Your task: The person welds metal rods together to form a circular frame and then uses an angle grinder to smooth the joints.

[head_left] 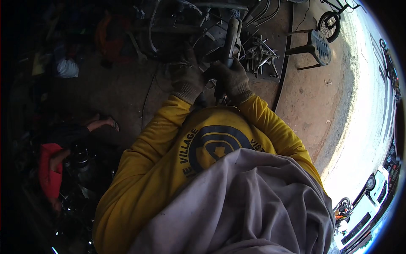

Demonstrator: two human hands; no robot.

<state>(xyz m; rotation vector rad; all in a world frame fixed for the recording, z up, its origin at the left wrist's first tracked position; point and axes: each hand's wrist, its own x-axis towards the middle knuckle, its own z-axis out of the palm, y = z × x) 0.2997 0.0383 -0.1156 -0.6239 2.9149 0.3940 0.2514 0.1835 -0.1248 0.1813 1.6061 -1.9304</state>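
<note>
Both my hands wear dark, dusty knit gloves with pale ribbed cuffs. My right hand [232,79] is closed around the lower part of a long grey tube-shaped part [230,38], which points away from me. Just left of it, my left hand [185,78] has its fingers bent. Shadow hides what those fingers hold, if anything. To the right of the tube lies a pile of metal wrenches and other hand tools [263,55] on a dark surface.
A plastic stool [319,47] stands at the right, with a bicycle wheel [329,26] behind it. Another person [50,165] in red is low at the left, beside dark machinery. An orange-red item [111,38] lies at the back left, near a white bag [67,67].
</note>
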